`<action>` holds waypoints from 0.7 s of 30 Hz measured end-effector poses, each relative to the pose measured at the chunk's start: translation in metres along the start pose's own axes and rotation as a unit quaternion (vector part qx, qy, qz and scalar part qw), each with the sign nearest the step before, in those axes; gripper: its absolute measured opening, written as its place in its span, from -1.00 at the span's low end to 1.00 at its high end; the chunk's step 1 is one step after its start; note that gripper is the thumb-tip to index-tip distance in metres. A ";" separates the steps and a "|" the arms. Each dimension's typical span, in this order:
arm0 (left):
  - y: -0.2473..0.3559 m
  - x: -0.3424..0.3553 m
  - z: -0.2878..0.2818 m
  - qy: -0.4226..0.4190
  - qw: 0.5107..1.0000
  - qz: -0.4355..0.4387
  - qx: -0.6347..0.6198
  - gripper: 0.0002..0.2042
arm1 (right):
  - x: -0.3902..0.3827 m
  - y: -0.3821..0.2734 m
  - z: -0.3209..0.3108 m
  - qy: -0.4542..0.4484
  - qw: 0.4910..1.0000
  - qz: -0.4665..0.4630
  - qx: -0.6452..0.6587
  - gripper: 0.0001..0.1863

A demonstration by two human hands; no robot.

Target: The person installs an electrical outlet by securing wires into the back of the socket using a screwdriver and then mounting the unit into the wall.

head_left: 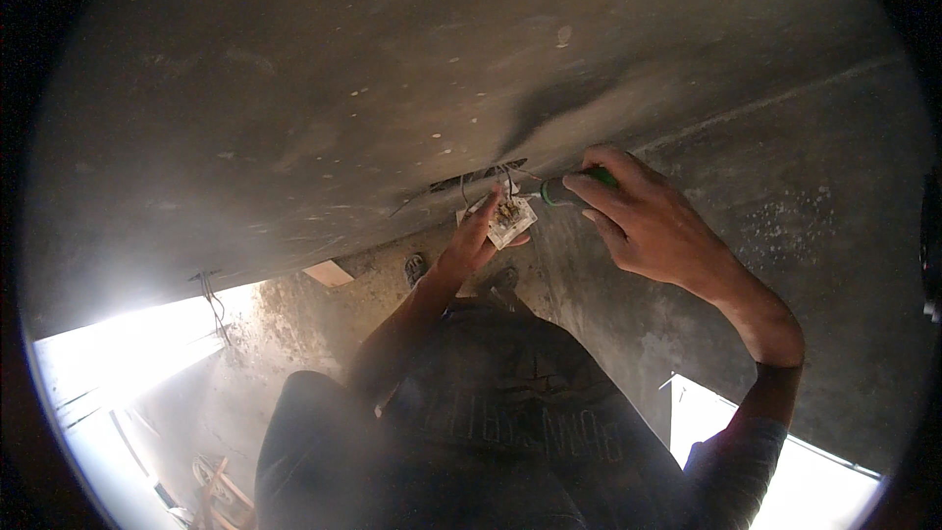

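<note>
My left hand (475, 236) holds a white electrical fitting (508, 222) with brass-coloured terminals, its back turned up toward me. Wires run into it from a dark recessed opening (449, 182) in the grey plastered wall (422, 69). My right hand (633, 211) is wrapped round a green and dark-handled screwdriver (560, 190), whose shaft points left at the fitting's upper edge. Whether the tip touches a terminal is too small to tell.
A pale board (327, 273) lies on the floor (385, 267) by the wall. More loose wires (214, 306) hang at the left. Bright openings (113, 344) show lower left and lower right. Some wooden items (218, 486) lie lower left. My feet stand below the fitting.
</note>
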State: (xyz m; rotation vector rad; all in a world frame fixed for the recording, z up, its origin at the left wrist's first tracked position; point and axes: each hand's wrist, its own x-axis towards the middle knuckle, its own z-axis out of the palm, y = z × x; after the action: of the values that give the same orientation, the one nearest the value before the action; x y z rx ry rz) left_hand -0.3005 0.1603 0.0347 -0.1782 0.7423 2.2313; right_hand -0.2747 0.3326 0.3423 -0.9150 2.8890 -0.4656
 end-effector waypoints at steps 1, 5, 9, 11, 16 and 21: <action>0.001 -0.002 0.003 0.009 1.000 0.000 -0.007 -0.51 | -0.001 0.000 0.000 0.000 1.000 0.000 -0.003 -0.53; 0.006 -0.007 0.012 0.029 0.997 -0.020 -0.067 -0.53 | -0.005 0.002 0.002 -0.013 0.999 0.014 -0.046 -0.63; 0.004 -0.004 0.008 -0.007 0.997 -0.002 -0.078 -0.55 | -0.006 0.000 0.002 -0.009 0.999 0.014 -0.045 -0.63; 0.005 -0.004 0.011 -0.025 0.992 -0.015 -0.119 -0.56 | -0.007 -0.001 0.001 -0.011 0.999 0.017 -0.043 -0.63; 0.012 -0.009 0.019 -0.013 0.988 -0.031 -0.150 -0.57 | -0.007 0.001 0.006 0.000 1.000 0.010 -0.025 -0.62; 0.010 -0.007 0.015 -0.036 0.986 -0.034 -0.157 -0.57 | -0.005 -0.001 0.003 -0.009 1.000 0.017 -0.020 -0.62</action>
State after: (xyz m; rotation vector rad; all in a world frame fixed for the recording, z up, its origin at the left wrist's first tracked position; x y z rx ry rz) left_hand -0.3012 0.1585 0.0538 -0.2704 0.3363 2.2643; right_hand -0.2697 0.3334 0.3397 -0.8679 2.9026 -0.3958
